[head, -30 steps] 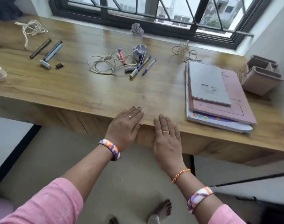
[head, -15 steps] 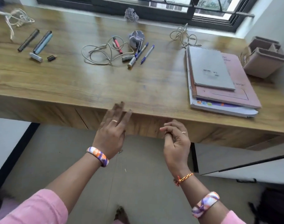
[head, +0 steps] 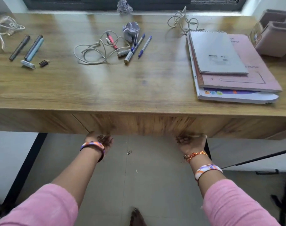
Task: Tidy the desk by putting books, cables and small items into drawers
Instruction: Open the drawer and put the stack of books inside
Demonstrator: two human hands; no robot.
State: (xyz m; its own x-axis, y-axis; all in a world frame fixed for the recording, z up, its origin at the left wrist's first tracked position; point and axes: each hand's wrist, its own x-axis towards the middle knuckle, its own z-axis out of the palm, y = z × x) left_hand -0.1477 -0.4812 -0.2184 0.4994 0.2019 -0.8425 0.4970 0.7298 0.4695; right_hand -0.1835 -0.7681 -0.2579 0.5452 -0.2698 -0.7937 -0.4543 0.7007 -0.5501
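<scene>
Now both hands reach under the drawer front (head: pixel 143 124) at the tabletop's near edge.

A second ago they lay flat on the tabletop; half a second ago they hung in front of the edge, the right one curled. The left hand (head: pixel 100 139) and right hand (head: pixel 190 141) have since dropped and spread apart, palms up, fingertips hidden beneath the drawer's lower edge; blur hides whether they grip it or only touch it. The drawer sits flush, closed. On the tabletop, the stack of books (head: pixel 228 66) lies at the right edge, a looped cable (head: pixel 93 51) with pens (head: pixel 143 44) mid-back, markers (head: pixel 27 47) toward the left, another cable (head: pixel 182 22) by the far edge. The organiser (head: pixel 274 38) at the far right corner is cut off.
</scene>
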